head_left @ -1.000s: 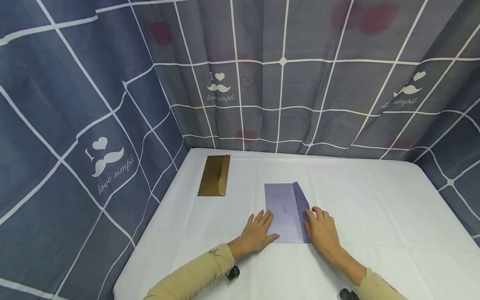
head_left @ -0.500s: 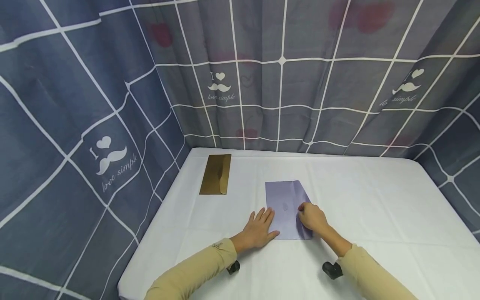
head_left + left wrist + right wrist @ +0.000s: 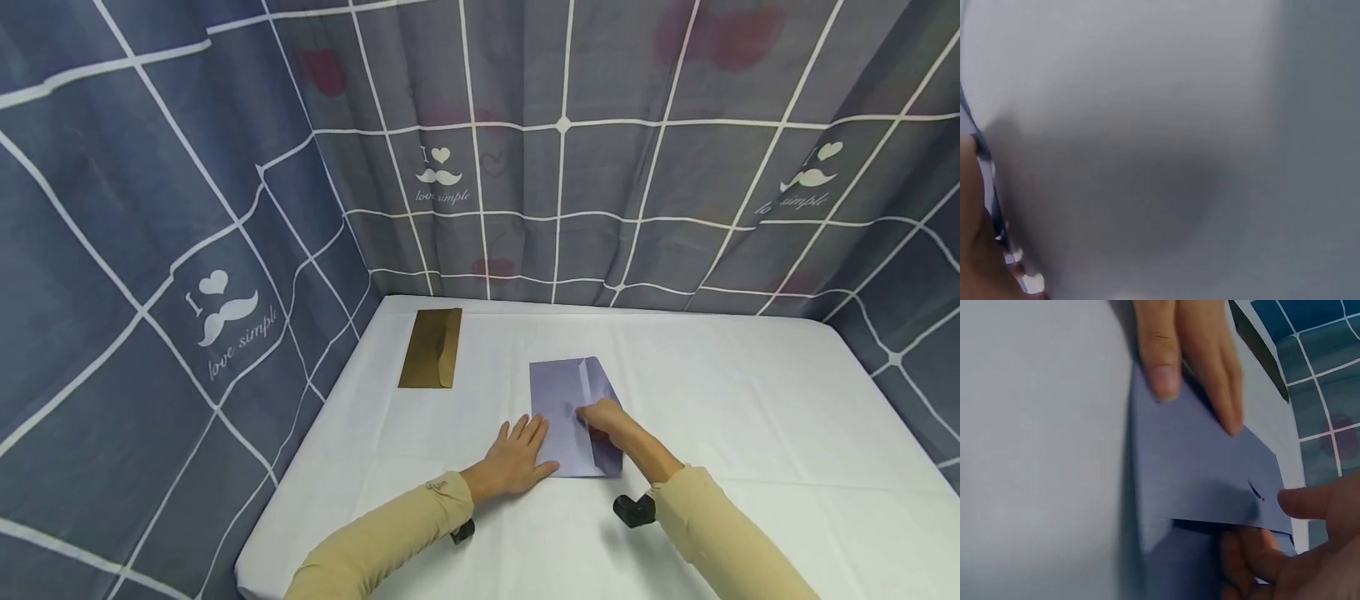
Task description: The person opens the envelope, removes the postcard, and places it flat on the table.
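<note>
A purple envelope [image 3: 558, 387] lies on the white table with its flap folded out to the right. Across its lower left edge my left hand [image 3: 512, 462] rests flat, fingers spread, pressing the paper down. My right hand [image 3: 611, 419] is at the envelope's open side. In the right wrist view, the fingers [image 3: 1250, 553] of this hand are curled in under the edge of the front panel, while the thumb [image 3: 1310, 503] is above it. That panel edge stands slightly lifted. The fingertips inside are hidden. The left wrist view is mostly blurred table, with part of the hand [image 3: 975, 250] at its edge.
A gold envelope [image 3: 427, 350] lies at the back left of the white table [image 3: 720, 400]. Blue-grey checked curtains [image 3: 517, 183] hang behind the table and along its sides. Black devices hang under both wrists, the right one [image 3: 634, 510] just above the cloth.
My right hand has moved left from the flap's outer edge to the envelope's opening, and its fingers have gone under the front panel. The left hand has stayed in place.
</note>
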{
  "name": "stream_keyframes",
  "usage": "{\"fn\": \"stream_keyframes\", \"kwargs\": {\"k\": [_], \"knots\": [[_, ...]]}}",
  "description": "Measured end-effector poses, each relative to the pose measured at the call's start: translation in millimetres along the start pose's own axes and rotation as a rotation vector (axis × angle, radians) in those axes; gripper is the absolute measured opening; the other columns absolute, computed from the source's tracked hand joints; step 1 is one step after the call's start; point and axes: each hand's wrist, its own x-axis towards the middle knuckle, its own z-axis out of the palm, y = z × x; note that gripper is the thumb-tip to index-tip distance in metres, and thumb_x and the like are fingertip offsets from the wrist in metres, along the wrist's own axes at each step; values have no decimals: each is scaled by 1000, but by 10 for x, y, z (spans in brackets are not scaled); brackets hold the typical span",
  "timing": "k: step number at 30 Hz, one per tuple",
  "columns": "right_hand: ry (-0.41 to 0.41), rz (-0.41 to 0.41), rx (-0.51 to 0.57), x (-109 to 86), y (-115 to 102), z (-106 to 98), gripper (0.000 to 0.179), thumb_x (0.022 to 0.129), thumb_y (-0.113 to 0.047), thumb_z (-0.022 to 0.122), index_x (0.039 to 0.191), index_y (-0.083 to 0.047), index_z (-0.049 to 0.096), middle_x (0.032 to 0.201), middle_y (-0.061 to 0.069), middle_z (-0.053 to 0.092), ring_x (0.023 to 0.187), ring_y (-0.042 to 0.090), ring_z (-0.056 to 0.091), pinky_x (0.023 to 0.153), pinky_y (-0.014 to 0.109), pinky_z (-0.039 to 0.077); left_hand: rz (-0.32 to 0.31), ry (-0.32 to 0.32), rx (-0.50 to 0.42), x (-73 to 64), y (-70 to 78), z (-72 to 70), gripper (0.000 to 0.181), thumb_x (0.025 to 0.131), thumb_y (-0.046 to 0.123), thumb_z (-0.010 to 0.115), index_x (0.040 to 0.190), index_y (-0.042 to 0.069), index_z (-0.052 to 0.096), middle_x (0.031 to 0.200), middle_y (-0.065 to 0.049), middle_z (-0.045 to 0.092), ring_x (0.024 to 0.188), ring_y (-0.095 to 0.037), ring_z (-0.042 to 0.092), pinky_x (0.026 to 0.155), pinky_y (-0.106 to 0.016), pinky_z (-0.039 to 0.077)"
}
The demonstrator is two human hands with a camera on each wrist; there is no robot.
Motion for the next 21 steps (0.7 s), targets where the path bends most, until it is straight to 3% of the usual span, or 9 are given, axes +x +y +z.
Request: {"fn": "stream_keyframes", "kwargs": {"k": [5, 9, 16, 21], "knots": [[39, -19, 63, 5, 85, 28, 25, 89, -11, 59, 93, 14, 56, 76, 9, 54, 71, 19, 53, 60, 28, 44, 11, 19, -18, -6, 3, -6, 73, 98, 59, 27, 152, 9, 24, 155, -6, 24, 141, -26, 21, 109, -47, 24], [67, -72, 56, -39, 98, -87, 21, 87, -9, 63, 91, 11, 60, 77, 11, 59, 72, 20, 55, 60, 29, 45, 9, 34, -13, 18, 10, -9, 74, 98, 60, 26, 152, 10, 25, 155, -5, 25, 141, -26, 23, 108, -47, 25], [187, -143, -112, -152, 390, -566, 27, 85, -10, 66, 99, 12, 59, 80, 13, 60, 71, 22, 53, 60, 29, 42, 8, 17, 19, 36, 38, 7, 75, 98, 61, 25, 152, 9, 23, 156, -5, 21, 141, -26, 20, 109, -47, 24], [252, -156, -193, -290, 723, -1069, 40, 90, -16, 62, 112, 17, 53, 84, 19, 61, 72, 26, 56, 61, 33, 43, 10, 16, 35, 99, 48, -18, 76, 98, 61, 24, 152, 8, 24, 156, -6, 22, 142, -27, 18, 110, -47, 22]]}}
